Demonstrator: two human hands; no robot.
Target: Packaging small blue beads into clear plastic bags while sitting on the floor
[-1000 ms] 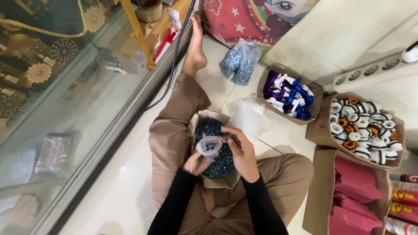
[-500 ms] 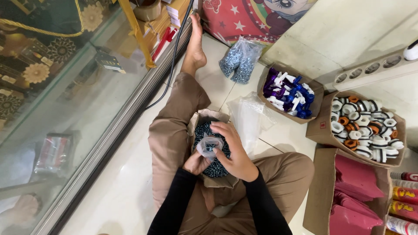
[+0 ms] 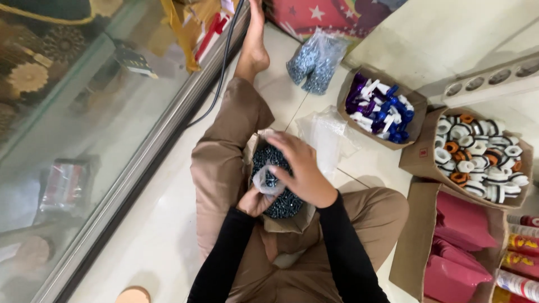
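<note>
Fingers of left hand (image 3: 255, 202) gripped a small clear bag (image 3: 265, 180); right hand (image 3: 303, 171) pinched it above box (image 3: 281, 223) of dark screws (image 3: 281, 199).

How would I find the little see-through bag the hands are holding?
Look at the cardboard box of small dark pieces on the sitting person's lap. Just above it, the left hand and right hand pinch a small clear plastic bag. Unlike the filled bag by the foot, it looks nearly empty.

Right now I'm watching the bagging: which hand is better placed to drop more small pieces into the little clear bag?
Right hand: it hovers over the box of dark pieces, while the left hand holds the clear bag.
</note>
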